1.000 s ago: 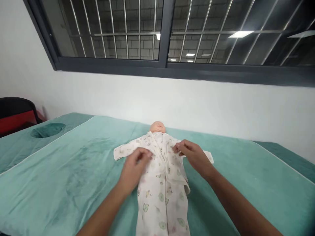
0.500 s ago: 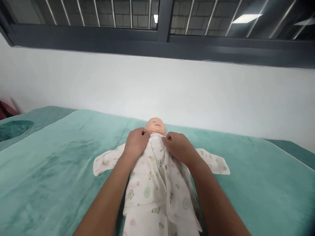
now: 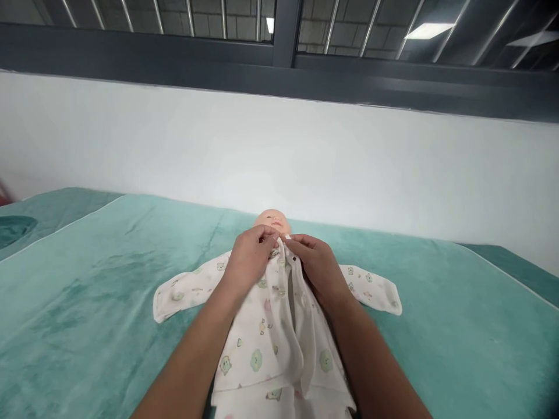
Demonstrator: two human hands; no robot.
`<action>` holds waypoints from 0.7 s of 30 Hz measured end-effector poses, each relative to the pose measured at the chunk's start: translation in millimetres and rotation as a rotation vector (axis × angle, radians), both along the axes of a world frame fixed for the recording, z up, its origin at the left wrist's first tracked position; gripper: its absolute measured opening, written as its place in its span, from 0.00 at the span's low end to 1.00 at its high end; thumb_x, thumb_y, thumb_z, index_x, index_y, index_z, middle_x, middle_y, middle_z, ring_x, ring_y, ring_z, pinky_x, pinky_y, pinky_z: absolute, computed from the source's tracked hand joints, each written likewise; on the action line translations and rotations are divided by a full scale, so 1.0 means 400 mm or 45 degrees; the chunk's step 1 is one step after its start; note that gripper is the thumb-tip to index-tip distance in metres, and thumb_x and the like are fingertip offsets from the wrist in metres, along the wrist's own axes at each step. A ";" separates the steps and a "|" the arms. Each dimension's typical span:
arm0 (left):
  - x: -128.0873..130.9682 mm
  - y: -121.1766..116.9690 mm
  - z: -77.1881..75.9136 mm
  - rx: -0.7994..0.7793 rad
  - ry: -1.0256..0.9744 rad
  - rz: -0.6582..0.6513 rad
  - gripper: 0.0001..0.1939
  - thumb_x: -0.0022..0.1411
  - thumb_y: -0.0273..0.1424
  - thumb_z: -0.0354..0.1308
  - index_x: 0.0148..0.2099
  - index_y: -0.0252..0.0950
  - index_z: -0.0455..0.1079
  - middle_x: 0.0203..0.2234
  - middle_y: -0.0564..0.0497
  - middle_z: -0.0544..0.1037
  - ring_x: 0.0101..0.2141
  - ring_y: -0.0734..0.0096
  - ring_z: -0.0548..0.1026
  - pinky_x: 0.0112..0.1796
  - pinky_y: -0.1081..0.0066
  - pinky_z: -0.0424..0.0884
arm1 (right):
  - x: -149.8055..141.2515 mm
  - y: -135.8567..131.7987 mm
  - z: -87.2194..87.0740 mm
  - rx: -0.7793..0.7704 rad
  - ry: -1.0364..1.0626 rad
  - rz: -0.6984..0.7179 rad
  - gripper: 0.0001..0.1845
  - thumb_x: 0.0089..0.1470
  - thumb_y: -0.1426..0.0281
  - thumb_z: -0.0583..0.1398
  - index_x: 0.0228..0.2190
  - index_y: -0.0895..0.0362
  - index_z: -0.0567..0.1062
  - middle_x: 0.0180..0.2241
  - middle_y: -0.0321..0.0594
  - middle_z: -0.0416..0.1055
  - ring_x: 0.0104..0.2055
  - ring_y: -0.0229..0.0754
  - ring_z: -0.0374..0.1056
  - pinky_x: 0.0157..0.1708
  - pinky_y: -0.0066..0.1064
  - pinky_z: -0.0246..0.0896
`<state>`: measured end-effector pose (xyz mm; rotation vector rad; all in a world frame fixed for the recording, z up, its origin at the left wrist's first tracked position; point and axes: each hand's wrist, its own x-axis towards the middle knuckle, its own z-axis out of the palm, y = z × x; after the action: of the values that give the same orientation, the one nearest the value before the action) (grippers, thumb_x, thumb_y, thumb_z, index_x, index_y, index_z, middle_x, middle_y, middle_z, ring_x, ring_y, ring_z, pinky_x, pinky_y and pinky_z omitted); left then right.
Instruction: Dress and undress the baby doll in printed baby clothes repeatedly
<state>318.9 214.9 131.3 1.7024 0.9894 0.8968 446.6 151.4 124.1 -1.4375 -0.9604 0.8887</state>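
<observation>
A baby doll (image 3: 273, 222) lies on its back on a teal blanket (image 3: 96, 273), head toward the wall. It wears a white printed romper (image 3: 271, 337) with the sleeves spread to both sides. My left hand (image 3: 250, 261) pinches the left front edge of the romper at the collar, just under the doll's chin. My right hand (image 3: 318, 265) pinches the right front edge at the same spot. The fingertips of both hands almost meet there. Below them the front of the romper gapes slightly.
A white wall (image 3: 305, 163) rises right behind the bed, with a dark-framed barred window (image 3: 283, 52) above it. A darker teal sheet (image 3: 39, 209) with a hollow shows at the far left. The blanket's right edge (image 3: 502, 273) runs diagonally.
Both hands have slid from the romper's chest up to its collar and closed on the two front edges. The view has tilted down and come nearer to the doll.
</observation>
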 end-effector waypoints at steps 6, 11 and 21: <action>0.002 0.003 -0.007 0.149 0.014 -0.040 0.09 0.61 0.29 0.48 0.39 0.41 0.69 0.32 0.54 0.77 0.31 0.72 0.75 0.33 0.73 0.66 | 0.010 0.004 -0.017 0.083 0.106 0.062 0.14 0.47 0.59 0.62 0.32 0.56 0.76 0.28 0.36 0.72 0.32 0.41 0.66 0.30 0.29 0.57; 0.004 -0.001 -0.005 0.227 0.060 -0.075 0.09 0.63 0.29 0.46 0.41 0.41 0.67 0.35 0.53 0.77 0.32 0.72 0.75 0.35 0.71 0.66 | 0.003 0.004 0.000 0.065 -0.023 0.089 0.14 0.47 0.59 0.61 0.33 0.56 0.75 0.27 0.35 0.71 0.29 0.39 0.64 0.28 0.28 0.56; -0.003 0.004 -0.008 0.158 -0.024 -0.125 0.06 0.61 0.33 0.49 0.39 0.40 0.66 0.32 0.54 0.76 0.34 0.71 0.73 0.36 0.71 0.65 | -0.009 -0.003 0.017 -0.027 -0.287 -0.042 0.14 0.46 0.60 0.60 0.31 0.57 0.74 0.21 0.31 0.65 0.23 0.36 0.56 0.24 0.27 0.50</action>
<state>317.7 216.6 128.0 1.8270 0.8450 0.9247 443.0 150.2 131.0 -1.5916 -1.0932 0.7246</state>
